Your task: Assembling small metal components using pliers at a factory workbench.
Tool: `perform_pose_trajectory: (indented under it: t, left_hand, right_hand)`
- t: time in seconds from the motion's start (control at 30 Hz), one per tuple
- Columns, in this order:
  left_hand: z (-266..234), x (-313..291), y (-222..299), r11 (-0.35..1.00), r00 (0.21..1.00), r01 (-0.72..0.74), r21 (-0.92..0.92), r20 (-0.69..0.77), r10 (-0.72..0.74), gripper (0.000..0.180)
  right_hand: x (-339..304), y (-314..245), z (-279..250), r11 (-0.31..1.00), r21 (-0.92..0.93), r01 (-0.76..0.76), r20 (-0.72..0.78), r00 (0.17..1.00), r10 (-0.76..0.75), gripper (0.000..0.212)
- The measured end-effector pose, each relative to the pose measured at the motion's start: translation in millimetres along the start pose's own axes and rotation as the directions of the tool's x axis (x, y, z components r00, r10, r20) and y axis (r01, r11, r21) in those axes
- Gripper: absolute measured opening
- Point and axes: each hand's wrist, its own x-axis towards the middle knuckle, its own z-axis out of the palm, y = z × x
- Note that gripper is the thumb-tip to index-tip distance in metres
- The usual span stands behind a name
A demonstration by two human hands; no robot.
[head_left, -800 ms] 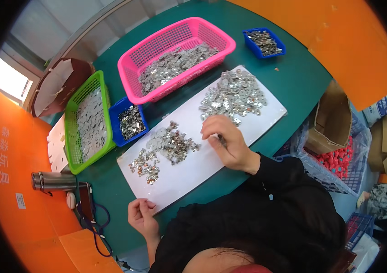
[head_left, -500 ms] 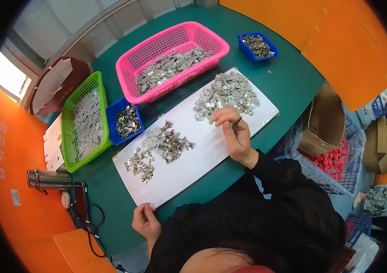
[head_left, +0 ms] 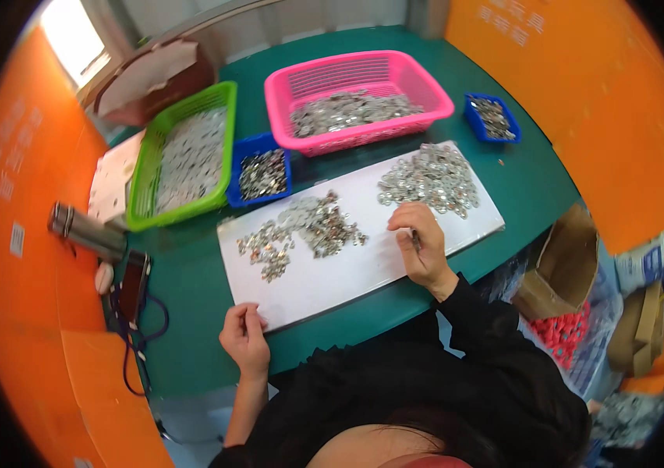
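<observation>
Left hand (head_left: 246,335) curled at white board's (head_left: 332,285) near-left corner; grip unclear. Left metal heap (head_left: 328,228) beyond. Right hand (head_left: 423,253), well apart, closed round slim dark object (head_left: 416,240), just near of right metal heap (head_left: 432,179). View has swung; heaps look unchanged, suggesting little headway.

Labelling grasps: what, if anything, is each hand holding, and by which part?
Right hand has a small dark object in its grip; too unclear to tell its kind or which part is held. Left hand shows nothing held.
</observation>
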Motion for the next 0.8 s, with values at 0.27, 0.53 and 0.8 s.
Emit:
perform_pose_trajectory:
  t: [0.27, 0.53, 0.8]
  left_hand:
    - [5, 6, 9, 0.992, 0.997, -0.079, 0.097, 0.019, 0.077, 0.009]
    - [9, 6, 7, 0.991, 0.995, -0.097, 0.096, -0.02, 0.099, 0.01]
    - [7, 7, 11, 0.977, 0.991, -0.128, 0.171, 0.047, 0.122, 0.008]
  right_hand:
    - [0, 0, -1, 0.996, -0.012, -0.092, 0.098, 0.991, 0.093, 0.009]
    - [-3, 0, 1, 0.999, -0.036, -0.03, 0.097, 0.995, 0.033, 0.01]
    - [-7, 2, 3, 1.0, -0.008, -0.008, 0.035, 0.999, 0.008, 0.008]
